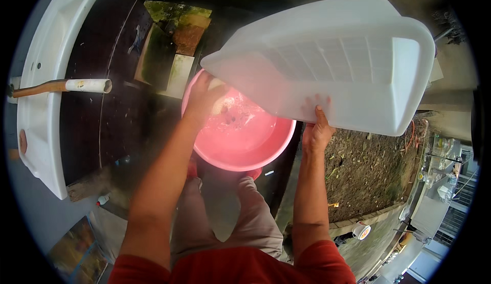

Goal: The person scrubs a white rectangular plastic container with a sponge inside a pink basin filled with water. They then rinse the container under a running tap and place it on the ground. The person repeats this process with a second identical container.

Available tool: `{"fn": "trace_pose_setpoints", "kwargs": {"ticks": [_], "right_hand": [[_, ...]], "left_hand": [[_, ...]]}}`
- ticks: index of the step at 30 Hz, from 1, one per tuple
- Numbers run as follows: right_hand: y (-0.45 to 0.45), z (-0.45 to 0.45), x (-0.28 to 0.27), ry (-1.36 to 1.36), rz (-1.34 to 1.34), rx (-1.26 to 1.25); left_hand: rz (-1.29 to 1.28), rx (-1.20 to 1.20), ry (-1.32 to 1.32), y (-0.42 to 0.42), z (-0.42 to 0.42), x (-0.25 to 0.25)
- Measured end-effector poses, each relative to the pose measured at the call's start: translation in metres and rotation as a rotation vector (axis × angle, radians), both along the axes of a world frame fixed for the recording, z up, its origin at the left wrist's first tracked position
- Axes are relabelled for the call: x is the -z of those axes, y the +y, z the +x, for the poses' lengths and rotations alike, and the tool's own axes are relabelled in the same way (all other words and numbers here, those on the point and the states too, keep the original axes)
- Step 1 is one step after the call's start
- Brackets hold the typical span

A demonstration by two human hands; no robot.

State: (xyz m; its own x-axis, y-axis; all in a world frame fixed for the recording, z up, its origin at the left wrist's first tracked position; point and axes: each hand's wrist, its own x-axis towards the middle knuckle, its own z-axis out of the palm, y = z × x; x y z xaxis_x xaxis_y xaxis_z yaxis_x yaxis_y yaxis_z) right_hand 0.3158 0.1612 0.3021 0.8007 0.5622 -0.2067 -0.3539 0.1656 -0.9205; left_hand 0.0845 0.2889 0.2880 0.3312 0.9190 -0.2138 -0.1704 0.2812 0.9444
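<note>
My right hand grips the lower edge of a large translucent white plastic bin, its fingers showing faintly through the wall. The bin is tilted on its side, and its left end hangs over a round pink plastic basin. Water with some bubbles or ripples lies in the basin. Over the basin's left side, my left hand holds a pale sponge-like pad, partly covered by the fingers. The basin sits on the ground just in front of my feet.
A white sink stands at the left, with a white-ended pipe crossing it. Mossy boards lie beyond the basin. To the right are a soil bed with a brick border and a small white bucket.
</note>
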Motion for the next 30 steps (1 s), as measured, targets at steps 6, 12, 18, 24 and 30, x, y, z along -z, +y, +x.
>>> {"fn": "trace_pose_setpoints", "kwargs": {"ticks": [6,12,18,24,30], "right_hand": [[-0.017,0.017,0.044,0.251,-0.083,0.001],[-0.031,0.019,0.073,0.457,-0.12,0.045],[-0.036,0.01,0.072,0.464,-0.159,0.072],[-0.036,0.019,0.075,0.478,-0.193,0.044],[-0.018,0.014,0.068,0.554,-0.243,0.008]], "left_hand": [[-0.304,0.334,-0.286,-0.018,0.004,0.012],[-0.265,0.325,-0.134,-0.033,0.021,0.01],[-0.17,0.166,0.025,-0.047,0.029,0.019],[0.561,0.249,0.402,-0.042,0.005,0.041],[-0.403,-0.173,0.194,-0.052,-0.022,0.034]]}}
